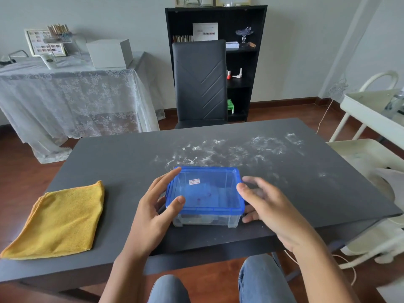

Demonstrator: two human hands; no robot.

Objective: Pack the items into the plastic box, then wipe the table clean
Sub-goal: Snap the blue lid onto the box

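Thin clear plastic box [205, 217] with blue lid [205, 189]: light, slick, flexy; left hand [153, 206] gripping lid edge, right hand [264, 202] open-fingered alongside; best held by rim.

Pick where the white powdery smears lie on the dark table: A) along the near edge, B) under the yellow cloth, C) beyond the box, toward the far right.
C: the white smears spread across the table beyond the blue-lidded box, toward the right.
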